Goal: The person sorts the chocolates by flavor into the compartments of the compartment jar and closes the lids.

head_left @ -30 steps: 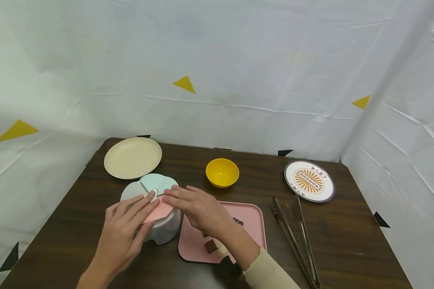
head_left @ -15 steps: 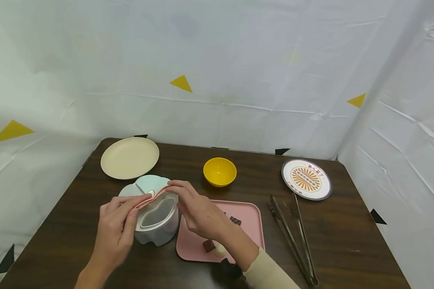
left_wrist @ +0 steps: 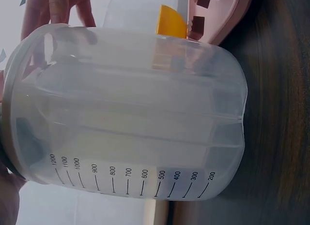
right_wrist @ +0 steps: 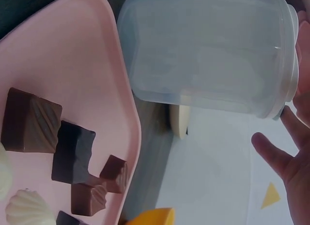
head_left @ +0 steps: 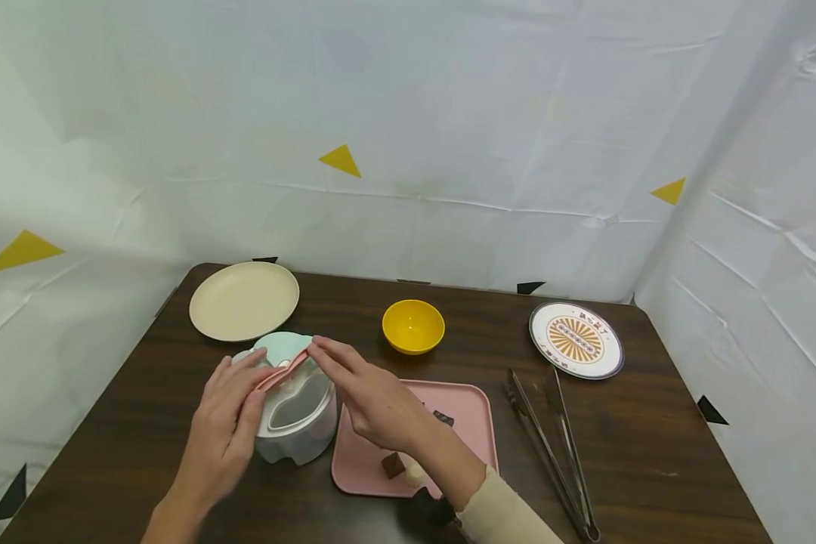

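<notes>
A clear plastic storage container (head_left: 301, 442) with a segmented lid stands on the table at front left; its wall carries measuring marks in the left wrist view. A pink lid flap (head_left: 289, 371) is tilted up, baring an opening (head_left: 301, 400) beneath it. My left hand (head_left: 221, 427) pinches the flap's left end between thumb and fingers. With fairly straight fingers, my right hand (head_left: 377, 400) touches the flap's right end, its thumb apart. Beside the container lies a pink tray (head_left: 476, 431) with several chocolates (right_wrist: 72, 152), partly hidden by the right forearm.
A cream plate (head_left: 245, 301) sits behind the container, and a yellow bowl (head_left: 413, 327) behind the tray. Metal tongs (head_left: 551, 453) lie right of the tray, near a patterned plate (head_left: 576, 340). A dark object (head_left: 431, 506) is by the tray's front edge.
The pink flap has come up from lying flat under both hands to tilted, uncovering the opening. In the last half second the left hand's fingers have spread over the lid a little.
</notes>
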The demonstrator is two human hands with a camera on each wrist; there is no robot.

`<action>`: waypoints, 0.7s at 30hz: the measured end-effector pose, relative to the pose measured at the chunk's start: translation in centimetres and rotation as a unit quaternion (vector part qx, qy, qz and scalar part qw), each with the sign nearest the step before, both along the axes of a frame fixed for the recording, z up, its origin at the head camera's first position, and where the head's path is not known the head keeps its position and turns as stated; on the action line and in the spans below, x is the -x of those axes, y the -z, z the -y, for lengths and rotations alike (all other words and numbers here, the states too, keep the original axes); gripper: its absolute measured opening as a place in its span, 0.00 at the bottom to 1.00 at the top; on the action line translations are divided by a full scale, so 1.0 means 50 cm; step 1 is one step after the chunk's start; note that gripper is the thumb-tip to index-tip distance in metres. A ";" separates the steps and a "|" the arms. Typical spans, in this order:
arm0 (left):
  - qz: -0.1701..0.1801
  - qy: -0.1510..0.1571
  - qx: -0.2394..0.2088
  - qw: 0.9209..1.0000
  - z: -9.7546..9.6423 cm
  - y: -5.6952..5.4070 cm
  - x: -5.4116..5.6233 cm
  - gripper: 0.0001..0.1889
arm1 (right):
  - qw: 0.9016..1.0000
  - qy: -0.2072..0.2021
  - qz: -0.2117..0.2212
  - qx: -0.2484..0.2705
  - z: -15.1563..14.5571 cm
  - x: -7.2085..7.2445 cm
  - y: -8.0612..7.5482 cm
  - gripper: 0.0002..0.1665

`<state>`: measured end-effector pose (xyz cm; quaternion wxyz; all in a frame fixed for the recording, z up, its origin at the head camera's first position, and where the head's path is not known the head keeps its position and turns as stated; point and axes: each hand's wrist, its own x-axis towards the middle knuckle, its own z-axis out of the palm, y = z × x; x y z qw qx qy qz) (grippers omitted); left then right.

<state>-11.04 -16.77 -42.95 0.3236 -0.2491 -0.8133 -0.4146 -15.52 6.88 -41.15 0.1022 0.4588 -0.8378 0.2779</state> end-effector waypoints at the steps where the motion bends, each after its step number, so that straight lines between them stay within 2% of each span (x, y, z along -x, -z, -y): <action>1: 0.000 0.004 0.002 1.000 0.000 0.000 0.002 0.15 | 1.000 0.000 0.000 -0.003 0.000 0.000 0.000 0.38; 6: -0.014 0.012 0.006 1.000 0.000 0.004 0.014 0.14 | 1.000 0.002 0.010 -0.009 -0.001 0.003 -0.003 0.38; 12: -0.029 -0.004 -0.007 1.000 -0.009 0.006 0.015 0.14 | 1.000 0.005 0.013 -0.024 -0.001 0.008 -0.008 0.38; 21: -0.027 -0.030 0.021 0.999 -0.021 0.003 0.008 0.17 | 0.998 0.022 0.021 -0.047 -0.003 0.011 -0.016 0.39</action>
